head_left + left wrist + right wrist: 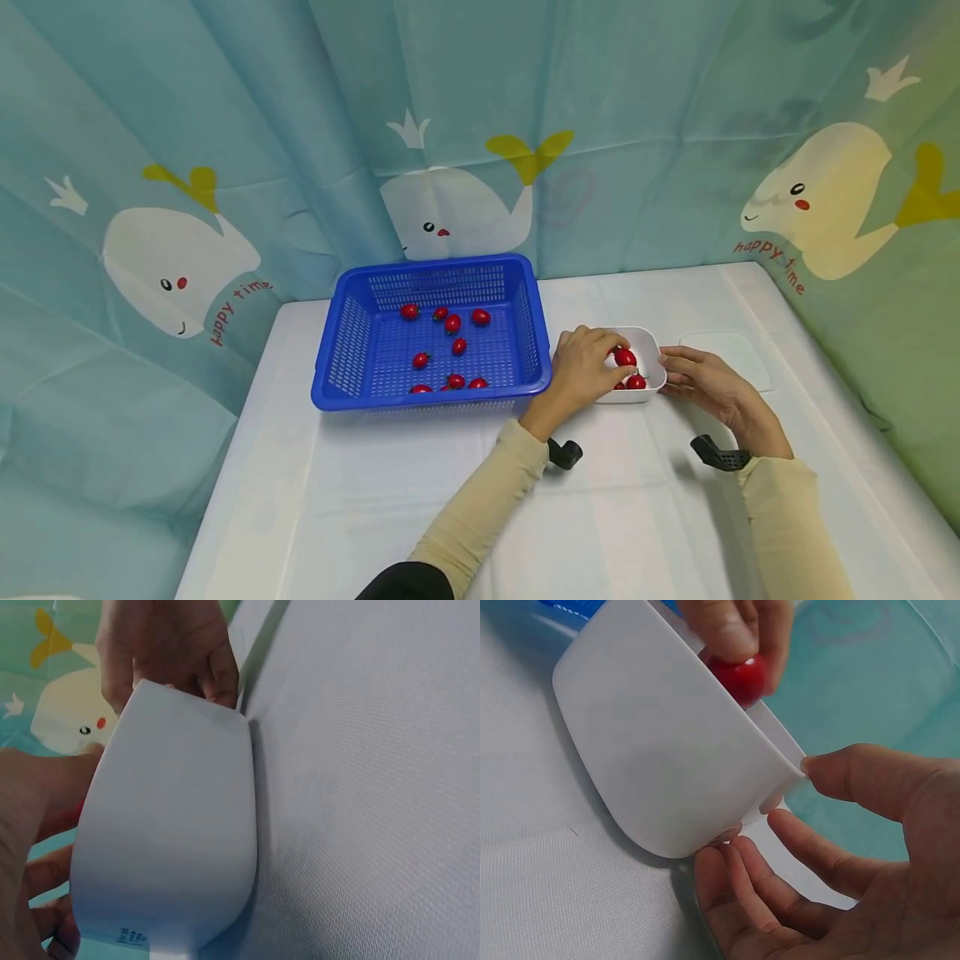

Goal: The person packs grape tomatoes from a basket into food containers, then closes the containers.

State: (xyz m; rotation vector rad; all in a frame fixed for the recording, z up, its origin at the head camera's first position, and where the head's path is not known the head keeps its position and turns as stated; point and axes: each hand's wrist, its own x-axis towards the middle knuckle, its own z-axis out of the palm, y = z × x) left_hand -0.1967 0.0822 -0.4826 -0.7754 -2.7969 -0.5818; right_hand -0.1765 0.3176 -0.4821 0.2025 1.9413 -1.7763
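At the mouth of a white rectangular plastic box [652, 742] on the white-covered bench [600, 500], the left grip [585, 365] pinches a round red tomato [742, 681]. The right grip [714, 390] clasps the box's end.

Box [630, 397] on table [360, 500]. Basket [431, 400] nearby, L of box, w/ several tomatoes [452, 324] in it. L hand [583, 367] at box's L side, btwn box & basket, fingers over box w/ 1 tomato [625, 357]; others [636, 382] in box. R hand [708, 387] touching box's R end. Lid-like sheet [738, 358] on table, R of box. Curtain [637, 208] behind box, past table edge.
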